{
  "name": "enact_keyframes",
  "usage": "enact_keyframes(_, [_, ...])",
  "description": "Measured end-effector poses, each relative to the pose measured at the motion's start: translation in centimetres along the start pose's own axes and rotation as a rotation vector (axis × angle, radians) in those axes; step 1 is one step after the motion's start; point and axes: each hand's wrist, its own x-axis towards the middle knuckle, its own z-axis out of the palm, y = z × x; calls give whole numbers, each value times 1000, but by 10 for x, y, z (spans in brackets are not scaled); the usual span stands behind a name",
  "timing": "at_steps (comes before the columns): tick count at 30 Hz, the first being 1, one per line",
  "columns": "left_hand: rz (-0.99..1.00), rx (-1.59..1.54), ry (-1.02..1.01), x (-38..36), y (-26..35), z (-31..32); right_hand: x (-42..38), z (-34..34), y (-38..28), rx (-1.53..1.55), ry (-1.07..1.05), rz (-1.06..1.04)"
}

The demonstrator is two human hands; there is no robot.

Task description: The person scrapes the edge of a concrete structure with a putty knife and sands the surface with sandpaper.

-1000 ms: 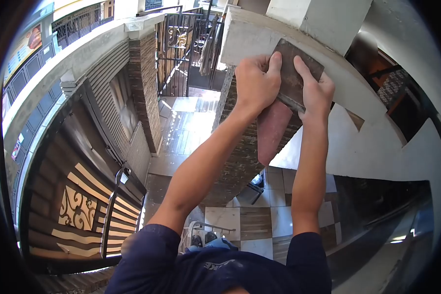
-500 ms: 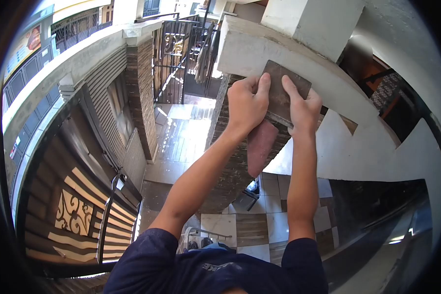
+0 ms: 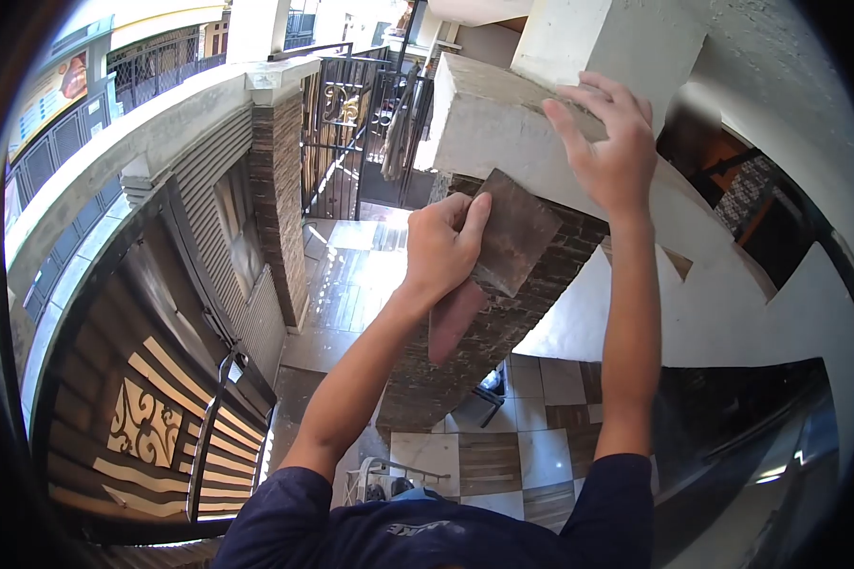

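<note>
Both hands gripped the dark sheet (image 3: 520, 232) half a second ago; now the left hand (image 3: 443, 245) alone pinches it, lower, against the brick facing (image 3: 565, 261) below the white ledge (image 3: 489, 137). The right hand (image 3: 617, 156) is off it, fingers loosely spread before the ledge. Below lies a checkered tiled floor (image 3: 546, 460). Whether the reddish piece (image 3: 455, 324) under the left hand joins the sheet is hidden.

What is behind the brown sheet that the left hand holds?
Behind the brown sheet, a brick pillar shows past its lower edge. A reddish piece sticks out below the left hand. What the sheet covers cannot be seen.
</note>
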Motion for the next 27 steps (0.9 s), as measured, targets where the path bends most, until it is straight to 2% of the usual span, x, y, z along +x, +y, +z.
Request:
enact_keyframes(2, [9, 12, 9, -5, -6, -10, 9, 8, 4, -36, -118, -39])
enact_keyframes(5, [-19, 61, 5, -15, -19, -30, 11, 15, 16, 107, -279, 5])
enact_keyframes(8, [-72, 46, 10, -25, -25, -45, 15, 17, 13, 148, -321, 58])
enact_keyframes(11, [-118, 20, 18, -37, -34, -58, 16, 18, 8, 52, -266, 17])
enact_keyframes(12, [-133, 30, 19, -44, -39, -65, 15, 17, 7, 37, -177, -21])
enact_keyframes(15, [-180, 65, 54, -65, -55, -87, 7, 2, -15, 84, -85, -102])
enact_keyframes(17, [-200, 84, 91, -82, -72, -103, -16, -11, -40, 258, -229, -175])
enact_keyframes(18, [-219, 72, 147, -90, -84, -110, -32, -13, -53, 367, -377, -214])
enact_keyframes(21, [-263, 47, 216, -103, -82, -124, -76, -11, -81, 306, -617, -262])
enact_keyframes(24, [-272, 32, 220, -101, -66, -129, -100, -9, -89, 218, -785, -151])
enact_keyframes(27, [-260, -17, 208, -91, -39, -114, -125, -3, -98, 350, -614, 159])
